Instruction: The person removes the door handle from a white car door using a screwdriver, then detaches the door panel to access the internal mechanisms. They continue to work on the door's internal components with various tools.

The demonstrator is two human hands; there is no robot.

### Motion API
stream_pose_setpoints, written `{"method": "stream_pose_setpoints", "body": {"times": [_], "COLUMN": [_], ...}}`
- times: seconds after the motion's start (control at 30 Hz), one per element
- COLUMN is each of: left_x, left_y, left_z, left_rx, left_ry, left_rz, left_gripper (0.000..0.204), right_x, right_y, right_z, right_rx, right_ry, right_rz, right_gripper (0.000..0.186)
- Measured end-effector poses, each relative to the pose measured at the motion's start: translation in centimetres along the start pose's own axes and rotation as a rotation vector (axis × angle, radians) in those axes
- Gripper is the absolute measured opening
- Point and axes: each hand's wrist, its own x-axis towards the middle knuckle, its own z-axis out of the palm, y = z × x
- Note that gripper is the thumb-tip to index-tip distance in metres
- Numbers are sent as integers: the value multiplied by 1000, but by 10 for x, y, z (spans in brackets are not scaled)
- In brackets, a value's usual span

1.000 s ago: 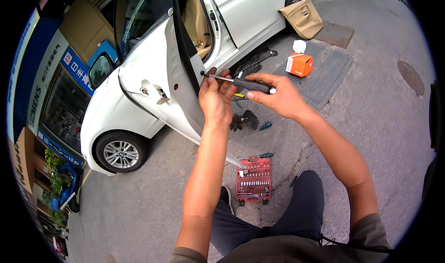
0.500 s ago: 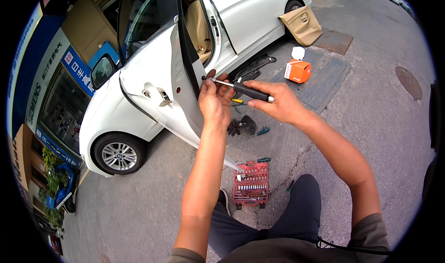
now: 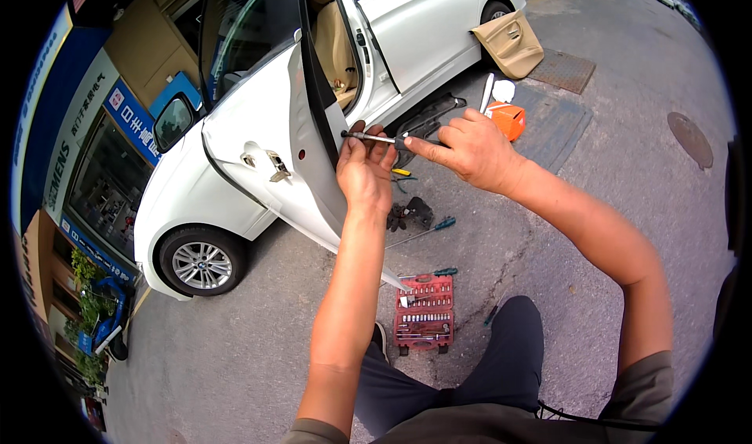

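Observation:
At the edge of the open white car door (image 3: 313, 189), my left hand (image 3: 362, 174) is raised with its fingers curled round the thin metal shaft of a socket driver (image 3: 378, 138). The dark tip of the driver is by the door edge; whether it sits on a fastener I cannot tell. My right hand (image 3: 479, 153) wraps round the driver's black handle, index finger stretched along it, and hides most of it. A silver bar (image 3: 487, 92) rises behind the knuckles of this hand; its lower end is hidden. A metal fitting (image 3: 278, 167) shows in the door's outer skin.
A red socket set case (image 3: 424, 319) lies open by my feet. Screwdrivers (image 3: 445, 223) and dark gloves (image 3: 409, 213) are on the pavement. A beige door panel (image 3: 511, 45) leans on the car. An orange box (image 3: 507, 120) and a white crumpled thing (image 3: 504, 91) lie beyond my right hand.
My right hand has turned over and closed further round the driver's handle, its elbow moving outward. The silver bar has come into view above it. My left hand has barely moved.

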Motion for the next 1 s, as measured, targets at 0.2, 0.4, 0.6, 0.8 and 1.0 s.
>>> {"method": "stream_pose_setpoints", "body": {"times": [0.2, 0.4, 0.6, 0.8, 1.0], "left_x": [-4, -1, -2, -2, -4], "left_y": [-1, -2, 2, 0, 3], "left_z": [-3, 6, 4, 14, 11], "left_rx": [-1, 17, 10, 23, 25], "left_ry": [-52, -15, 50, 67, 129], "left_rz": [9, -29, -32, -38, -23], "left_gripper": [35, 31, 26, 25, 25], "right_x": [-9, -15, -16, -4, -5], "right_y": [-24, -28, -32, -27, -20], "right_z": [33, 39, 36, 12, 23], "right_rx": [739, 1007, 914, 1488, 486], "right_ry": [152, 148, 106, -39, 95], "right_rz": [431, 658, 584, 1042, 402], "right_gripper": [43, 45, 46, 45, 43]}}
